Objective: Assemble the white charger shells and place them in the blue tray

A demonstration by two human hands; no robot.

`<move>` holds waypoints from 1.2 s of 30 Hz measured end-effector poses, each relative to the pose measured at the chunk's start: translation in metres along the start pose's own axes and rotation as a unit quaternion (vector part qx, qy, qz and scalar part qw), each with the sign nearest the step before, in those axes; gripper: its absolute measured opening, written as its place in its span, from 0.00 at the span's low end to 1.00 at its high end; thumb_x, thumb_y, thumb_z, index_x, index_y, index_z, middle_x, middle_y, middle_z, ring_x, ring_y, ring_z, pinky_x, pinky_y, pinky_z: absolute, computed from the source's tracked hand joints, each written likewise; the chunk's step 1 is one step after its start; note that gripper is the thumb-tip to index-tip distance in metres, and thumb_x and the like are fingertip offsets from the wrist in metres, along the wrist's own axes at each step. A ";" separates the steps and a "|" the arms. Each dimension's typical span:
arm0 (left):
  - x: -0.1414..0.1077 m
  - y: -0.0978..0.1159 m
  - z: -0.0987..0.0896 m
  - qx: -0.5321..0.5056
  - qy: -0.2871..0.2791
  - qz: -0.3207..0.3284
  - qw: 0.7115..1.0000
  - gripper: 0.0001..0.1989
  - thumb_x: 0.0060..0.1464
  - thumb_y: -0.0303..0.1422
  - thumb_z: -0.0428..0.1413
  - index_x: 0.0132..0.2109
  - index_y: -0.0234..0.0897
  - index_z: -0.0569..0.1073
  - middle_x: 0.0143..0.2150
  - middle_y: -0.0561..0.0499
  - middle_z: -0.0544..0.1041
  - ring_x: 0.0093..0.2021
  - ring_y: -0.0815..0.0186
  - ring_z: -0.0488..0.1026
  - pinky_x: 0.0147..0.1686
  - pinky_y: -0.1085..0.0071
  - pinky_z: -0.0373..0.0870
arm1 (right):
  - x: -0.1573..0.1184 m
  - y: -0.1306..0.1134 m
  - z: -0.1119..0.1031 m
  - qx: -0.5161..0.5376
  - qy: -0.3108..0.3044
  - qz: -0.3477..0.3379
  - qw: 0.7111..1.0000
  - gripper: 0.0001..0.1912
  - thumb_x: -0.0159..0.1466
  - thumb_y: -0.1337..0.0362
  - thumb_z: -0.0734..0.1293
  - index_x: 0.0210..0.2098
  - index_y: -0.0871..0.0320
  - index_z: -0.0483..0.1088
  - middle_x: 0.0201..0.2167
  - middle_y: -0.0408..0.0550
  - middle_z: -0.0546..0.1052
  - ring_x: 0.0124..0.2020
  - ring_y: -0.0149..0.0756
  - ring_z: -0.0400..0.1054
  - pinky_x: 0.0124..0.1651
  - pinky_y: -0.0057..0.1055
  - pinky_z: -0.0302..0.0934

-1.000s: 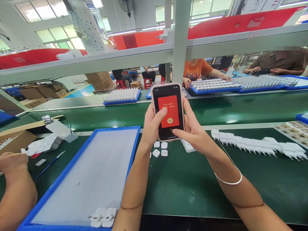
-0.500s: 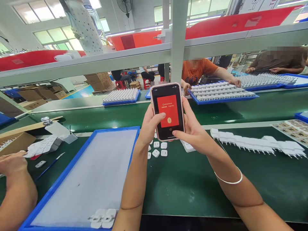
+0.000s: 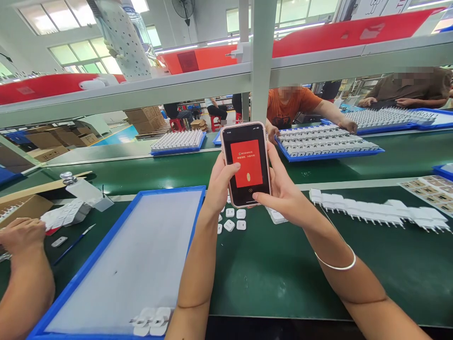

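Note:
A smartphone (image 3: 247, 163) in a pink case is held upright above the green bench, a red panel lit on its dark screen. My left hand (image 3: 220, 184) grips its left edge, the thumb over the screen. Round the right edge and lower corner is my right hand (image 3: 282, 189), its thumb at the bottom of the screen. Small white square pieces (image 3: 230, 225) lie on the bench below the phone. To the left, a blue-rimmed tray (image 3: 138, 245) has a few white adapters (image 3: 152, 322) at its near edge.
A row of white adapters (image 3: 368, 211) lies at the right. Across the green belt (image 3: 166, 172), a person in orange (image 3: 293, 106) holds a loaded blue tray (image 3: 329, 141). Another person's hand (image 3: 24, 233) is at the far left, near a white bottle (image 3: 88, 193). A shelf post (image 3: 261, 61) stands ahead.
My left thumb has shifted slightly left on the screen. The loaded tray across the belt has dropped a little at its near side. The hand at far left has moved right.

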State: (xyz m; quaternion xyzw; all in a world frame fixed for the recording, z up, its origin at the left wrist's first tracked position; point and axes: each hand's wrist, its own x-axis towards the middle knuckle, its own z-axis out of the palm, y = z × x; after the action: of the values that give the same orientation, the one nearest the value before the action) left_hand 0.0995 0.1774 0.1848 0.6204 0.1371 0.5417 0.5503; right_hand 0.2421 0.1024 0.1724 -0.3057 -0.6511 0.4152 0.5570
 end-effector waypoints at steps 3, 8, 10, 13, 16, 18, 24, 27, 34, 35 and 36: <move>0.000 0.000 0.000 0.001 0.004 -0.003 1.000 0.17 0.56 0.35 0.55 0.52 0.40 0.71 0.50 0.49 0.79 0.53 0.56 0.76 0.51 0.62 0.74 | 0.000 0.001 0.000 -0.022 -0.001 -0.006 1.000 0.51 0.65 0.61 0.64 0.71 0.41 0.20 0.75 0.37 0.33 0.73 0.44 0.42 0.67 0.42 0.60; 0.000 0.001 0.001 -0.004 0.007 -0.004 1.000 0.15 0.57 0.36 0.55 0.51 0.40 0.72 0.50 0.49 0.79 0.54 0.56 0.75 0.52 0.62 0.73 | 0.000 0.002 -0.001 -0.018 -0.003 -0.009 1.000 0.51 0.65 0.63 0.64 0.71 0.41 0.21 0.74 0.36 0.34 0.73 0.45 0.44 0.66 0.42 0.61; 0.001 0.000 0.002 -0.007 0.011 -0.006 1.000 0.14 0.57 0.37 0.54 0.50 0.40 0.72 0.50 0.49 0.79 0.55 0.55 0.75 0.53 0.62 0.73 | 0.001 0.002 -0.001 -0.012 -0.002 -0.010 1.000 0.50 0.65 0.65 0.64 0.71 0.40 0.23 0.74 0.35 0.35 0.72 0.45 0.45 0.66 0.43 0.61; 0.001 0.000 0.002 -0.015 0.017 -0.005 1.000 0.13 0.59 0.37 0.53 0.49 0.40 0.73 0.51 0.50 0.78 0.58 0.56 0.72 0.55 0.62 0.71 | 0.001 0.003 -0.001 -0.015 0.001 -0.010 1.000 0.50 0.65 0.65 0.65 0.71 0.39 0.24 0.74 0.34 0.36 0.72 0.47 0.45 0.66 0.44 0.62; 0.001 -0.001 0.003 -0.025 0.013 0.000 1.000 0.12 0.60 0.37 0.52 0.49 0.40 0.73 0.52 0.51 0.78 0.60 0.57 0.71 0.56 0.63 0.70 | 0.001 0.004 -0.001 -0.015 0.005 -0.008 1.000 0.51 0.64 0.64 0.65 0.71 0.38 0.23 0.74 0.35 0.37 0.72 0.48 0.45 0.65 0.46 0.63; 0.001 -0.001 0.003 -0.027 0.012 0.001 1.000 0.13 0.61 0.37 0.51 0.50 0.41 0.73 0.52 0.51 0.78 0.60 0.57 0.71 0.57 0.63 0.70 | 0.001 0.005 -0.001 -0.011 0.006 -0.007 1.000 0.52 0.64 0.63 0.66 0.71 0.38 0.23 0.74 0.36 0.38 0.72 0.49 0.46 0.65 0.46 0.63; 0.001 0.000 0.004 -0.027 0.018 0.000 0.999 0.13 0.60 0.38 0.52 0.50 0.40 0.73 0.50 0.51 0.79 0.59 0.56 0.71 0.56 0.62 0.70 | 0.001 0.005 -0.001 -0.004 0.005 -0.003 1.000 0.52 0.64 0.64 0.65 0.71 0.38 0.24 0.74 0.35 0.37 0.72 0.47 0.47 0.66 0.45 0.62; 0.001 0.000 0.004 -0.027 0.013 0.003 1.000 0.14 0.61 0.37 0.51 0.50 0.41 0.73 0.50 0.51 0.79 0.60 0.56 0.71 0.57 0.62 0.70 | 0.001 0.005 -0.001 0.003 0.003 -0.006 1.000 0.52 0.64 0.65 0.66 0.71 0.38 0.24 0.74 0.35 0.37 0.72 0.46 0.45 0.67 0.45 0.60; 0.002 -0.001 0.003 -0.021 0.015 0.005 1.000 0.13 0.60 0.38 0.53 0.49 0.41 0.74 0.54 0.52 0.77 0.63 0.55 0.67 0.60 0.62 0.68 | 0.003 0.005 -0.001 -0.010 0.009 -0.006 1.000 0.53 0.63 0.64 0.66 0.71 0.41 0.22 0.74 0.35 0.34 0.74 0.45 0.36 0.70 0.47 0.53; 0.002 -0.001 0.003 -0.025 0.012 0.006 1.000 0.13 0.60 0.38 0.52 0.49 0.41 0.74 0.54 0.52 0.77 0.63 0.56 0.67 0.60 0.62 0.67 | 0.003 0.005 -0.001 -0.011 0.008 -0.008 1.000 0.53 0.63 0.64 0.66 0.71 0.42 0.22 0.74 0.34 0.33 0.74 0.45 0.34 0.70 0.46 0.52; 0.002 -0.001 0.003 -0.030 0.010 0.008 0.999 0.13 0.61 0.37 0.52 0.49 0.41 0.74 0.54 0.52 0.77 0.63 0.56 0.67 0.60 0.62 0.67 | 0.003 0.005 -0.001 -0.011 0.007 -0.009 1.000 0.53 0.63 0.64 0.65 0.71 0.42 0.22 0.74 0.34 0.32 0.74 0.44 0.33 0.70 0.46 0.52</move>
State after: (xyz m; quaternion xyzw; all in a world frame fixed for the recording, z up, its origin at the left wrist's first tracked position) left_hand 0.1036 0.1781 0.1856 0.5995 0.1210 0.5560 0.5629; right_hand 0.2426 0.1078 0.1698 -0.3087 -0.6545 0.4007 0.5619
